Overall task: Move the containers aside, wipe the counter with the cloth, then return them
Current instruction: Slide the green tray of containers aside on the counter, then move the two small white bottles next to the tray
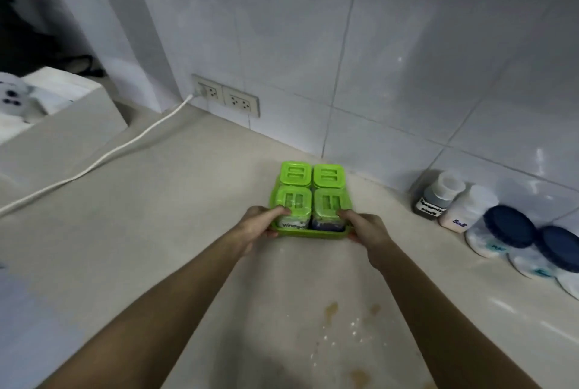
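The left hand [261, 224] and right hand [365, 227] each gripped a near corner of the green tray [310, 233], thumbs over the front jars' lids, all four green-lidded jars [311, 193] seated inside. The tray sat on the tabletop [175, 200] near the tiled wall, with brown stains [332, 310] nearer the person than the tray. This looked like the moving-aside step (no cloth in view); next it would need a level carry, clear of the labelled bottles right of the tray.

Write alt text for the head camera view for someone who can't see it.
Both hands, left hand and right hand, grip a green tray of four green-lidded jars on a beige counter; brown stains lie nearer, labelled jars line the tiled wall at right.
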A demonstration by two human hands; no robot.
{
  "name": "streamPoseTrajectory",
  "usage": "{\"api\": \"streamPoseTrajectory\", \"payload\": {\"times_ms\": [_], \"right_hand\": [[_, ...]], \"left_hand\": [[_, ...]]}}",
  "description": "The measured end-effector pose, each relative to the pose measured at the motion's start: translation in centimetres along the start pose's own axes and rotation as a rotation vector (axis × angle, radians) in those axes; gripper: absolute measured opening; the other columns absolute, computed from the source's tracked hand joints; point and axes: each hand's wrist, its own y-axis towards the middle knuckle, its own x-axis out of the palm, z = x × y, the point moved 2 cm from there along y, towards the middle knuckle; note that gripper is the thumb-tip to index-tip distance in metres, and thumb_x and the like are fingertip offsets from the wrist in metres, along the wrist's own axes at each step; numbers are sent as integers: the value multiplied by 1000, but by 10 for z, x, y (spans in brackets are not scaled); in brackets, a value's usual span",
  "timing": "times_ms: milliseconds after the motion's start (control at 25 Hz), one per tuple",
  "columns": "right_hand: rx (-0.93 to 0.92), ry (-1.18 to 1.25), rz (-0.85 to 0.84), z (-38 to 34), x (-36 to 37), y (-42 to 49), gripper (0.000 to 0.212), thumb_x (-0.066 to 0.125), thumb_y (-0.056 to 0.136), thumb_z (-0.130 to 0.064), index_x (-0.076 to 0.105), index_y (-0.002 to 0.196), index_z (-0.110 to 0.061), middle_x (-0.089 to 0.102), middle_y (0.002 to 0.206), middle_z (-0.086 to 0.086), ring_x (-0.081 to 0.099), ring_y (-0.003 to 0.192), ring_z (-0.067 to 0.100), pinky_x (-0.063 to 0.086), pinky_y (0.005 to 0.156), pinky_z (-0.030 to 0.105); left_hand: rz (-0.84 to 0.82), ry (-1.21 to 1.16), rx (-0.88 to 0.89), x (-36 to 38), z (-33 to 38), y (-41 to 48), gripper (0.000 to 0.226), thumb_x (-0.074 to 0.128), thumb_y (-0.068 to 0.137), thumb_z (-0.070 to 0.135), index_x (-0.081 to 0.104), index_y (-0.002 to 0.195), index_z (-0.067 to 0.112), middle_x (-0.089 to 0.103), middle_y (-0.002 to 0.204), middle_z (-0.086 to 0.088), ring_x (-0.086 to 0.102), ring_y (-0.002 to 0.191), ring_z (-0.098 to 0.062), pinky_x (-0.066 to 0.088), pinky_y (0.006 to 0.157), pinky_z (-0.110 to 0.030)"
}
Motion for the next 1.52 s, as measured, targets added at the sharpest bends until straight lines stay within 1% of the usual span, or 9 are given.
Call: {"api": "streamPoseTrajectory", "payload": {"times_ms": [120, 240, 480, 600, 680, 960, 1160, 1360, 1520], "right_hand": [[-24, -100, -123, -4, 58, -7, 17, 70, 83, -22, 66, 71, -10, 58, 65, 1, 52, 60, 11, 45, 58, 21], [-15, -145, -246, 3, 111, -19, 17, 71, 82, -22, 65, 75, -8, 56, 60, 0, 50, 54, 10, 42, 45, 14], [-157, -293, -387, 20, 159, -31, 18, 70, 83, -31, 70, 86, -13, 62, 67, -3, 55, 63, 13, 40, 56, 22], [-371, -566, -442, 20, 143, -33, 27, 65, 87, -36, 69, 104, -15, 70, 91, 0, 64, 88, 17, 45, 73, 26], [-487, -823, -403, 22, 113, -27, 36, 63, 88, -35, 64, 115, -12, 69, 106, 5, 63, 101, 21, 45, 84, 28], [-577, -1130, -12, 24, -79, -11, 31, 57, 89, -22, 61, 119, -16, 65, 113, 3, 61, 104, 24, 47, 85, 31], [-687, -1257, 386, -10, -210, -1, 38, 73, 71, -6, 63, 108, -5, 62, 107, 16, 59, 92, 40, 52, 72, 47], [-522, -1322, 346, -23, -248, 24, 72, 62, 84, -19, 27, 146, -8, 34, 151, 15, 41, 131, 36, 38, 105, 48], [-495, -1235, 329, -19, -242, 41, 76, 63, 88, -25, 20, 148, -7, 30, 150, 17, 45, 126, 37, 42, 100, 41]], "left_hand": [[122, -29, 3, -60, -17, -26, 52, 76, 62, 39, 70, 95, 0, 70, 84, -13, 61, 77, -21, 52, 72, -32], [267, -25, 21, -113, -33, -53, 67, 75, 50, 50, 70, 94, 0, 72, 100, -22, 64, 84, -25, 52, 91, -47], [415, 6, 0, -147, -60, -91, 71, 69, 50, 54, 67, 93, -3, 66, 83, -15, 59, 76, -23, 51, 88, -50], [693, 559, 144, -143, -50, -98, 46, 64, 70, 43, 64, 93, 3, 62, 94, -17, 56, 89, -30, 47, 81, -45], [809, 936, 395, -128, -34, -97, 31, 51, 76, 35, 63, 92, 11, 61, 95, -12, 54, 93, -35, 45, 78, -43], [239, 1165, 846, 22, 17, -51, 24, 42, 76, 29, 60, 80, 15, 60, 81, -6, 59, 77, -30, 52, 67, -40], [-78, 1268, 936, 162, 57, -12, 38, 53, 86, 21, 54, 122, 10, 52, 121, -9, 51, 108, -28, 48, 85, -41], [-196, 1230, 920, 289, 98, 15, 68, 60, 83, 21, 30, 143, 16, 26, 153, -5, 37, 129, -32, 42, 100, -48], [-196, 1194, 957, 316, 95, 35, 63, 61, 86, 19, 36, 143, 18, 33, 146, -9, 48, 113, -38, 43, 98, -45]]}}
